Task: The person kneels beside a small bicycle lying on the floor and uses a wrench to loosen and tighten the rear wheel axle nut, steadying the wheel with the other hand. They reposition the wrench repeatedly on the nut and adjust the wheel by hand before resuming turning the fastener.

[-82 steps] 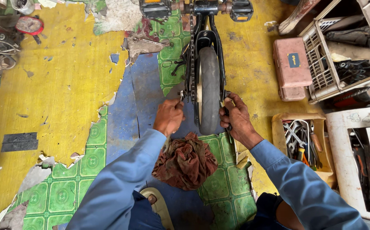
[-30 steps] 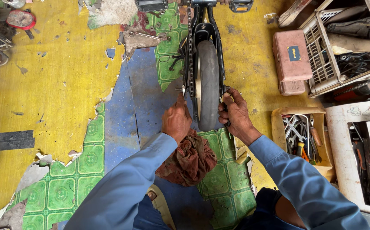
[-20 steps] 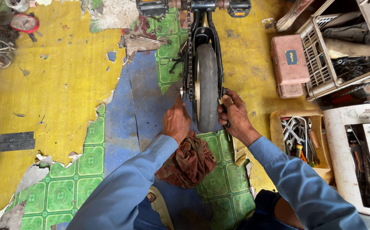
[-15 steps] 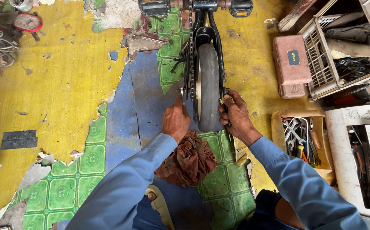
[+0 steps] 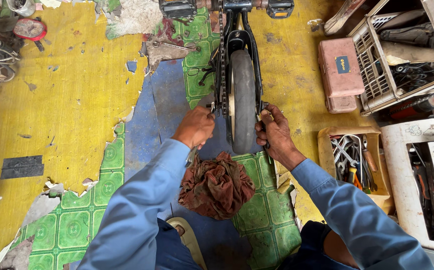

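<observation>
Left of centre, the left hand [image 5: 195, 127] curls closed against the chain side of the small bicycle wheel [image 5: 243, 100]; the right hand [image 5: 275, 136] grips the frame opposite. Below lies a reddish-brown rag [image 5: 216, 184]. At right sits a pink case [image 5: 340, 75] with a dark label, on peeling yellow and green flooring [image 5: 67, 100].

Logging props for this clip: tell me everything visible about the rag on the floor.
The rag is dark reddish-brown cloth, stained and crumpled into a loose heap. It lies on the floor's green tiles and blue patch, just below the bicycle wheel, between the person's forearms. Neither the left hand nor the right hand touches it.
</observation>
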